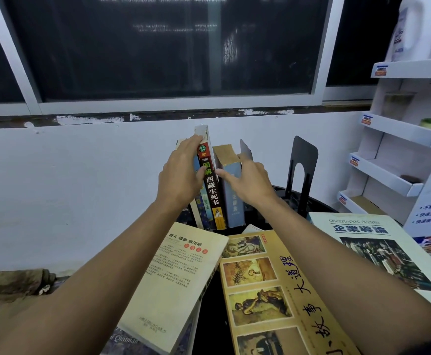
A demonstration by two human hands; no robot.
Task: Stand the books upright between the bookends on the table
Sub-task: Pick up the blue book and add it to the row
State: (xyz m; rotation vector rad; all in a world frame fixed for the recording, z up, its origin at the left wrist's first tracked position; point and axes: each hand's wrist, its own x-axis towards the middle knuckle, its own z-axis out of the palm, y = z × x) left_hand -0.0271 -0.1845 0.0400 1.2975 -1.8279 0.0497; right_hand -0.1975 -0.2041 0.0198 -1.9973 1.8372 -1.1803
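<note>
Two hands held upright books at the tabletop's (pixel 210 298) twelve o'clock.
The left hand's (pixel 181 172) grip wrapped the black-spined book (pixel 210 185), thumb on its spine. The right hand's (pixel 247 180) grip seemed to clasp the blue-grey book (pixel 232 198) just beside it, a thin bookend (pixel 245 149) at that book's three o'clock. A taller black bookend (pixel 302 170) stood apart at two o'clock. A cream book (pixel 178 285), yellow book (pixel 273 290) and white book (pixel 378 249) lay flat toward six o'clock.

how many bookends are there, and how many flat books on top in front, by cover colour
bookends: 2
cream flat book: 1
yellow flat book: 1
white flat book: 1
total: 5
</note>
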